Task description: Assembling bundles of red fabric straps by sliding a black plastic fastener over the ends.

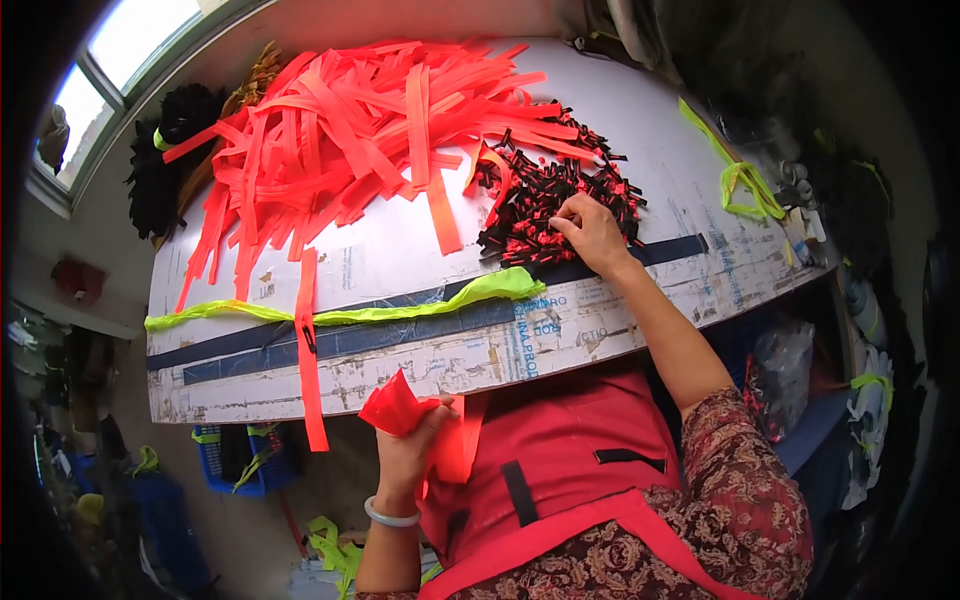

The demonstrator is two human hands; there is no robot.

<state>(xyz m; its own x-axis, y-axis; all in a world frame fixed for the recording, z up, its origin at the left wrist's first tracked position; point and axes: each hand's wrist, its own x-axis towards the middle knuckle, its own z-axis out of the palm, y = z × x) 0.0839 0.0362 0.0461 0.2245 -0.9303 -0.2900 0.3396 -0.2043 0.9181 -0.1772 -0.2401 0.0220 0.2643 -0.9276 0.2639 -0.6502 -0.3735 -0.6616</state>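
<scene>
Near the table's front edge, my left hand (408, 446) is closed around folded red fabric strips (396, 405), whose ends hang down by the red apron. My right hand (594, 236) rests at the near side of a heap of small black and red pieces (520, 215). Its thumb and fingertips are pinched together; whatever lies between them is too small to make out. Behind and to the left spreads a large tangled pile of red strips (340, 130). A single red strip (309, 350) with a small black piece on it hangs over the front edge.
A crumpled yellow-green strip (440, 304) lies along a dark blue band (390, 335) on the white table (570, 345). Another yellow-green strip (745, 190) is at the right. Black bundles (165, 170) stand back left. A blue basket (240, 462) sits below the front edge.
</scene>
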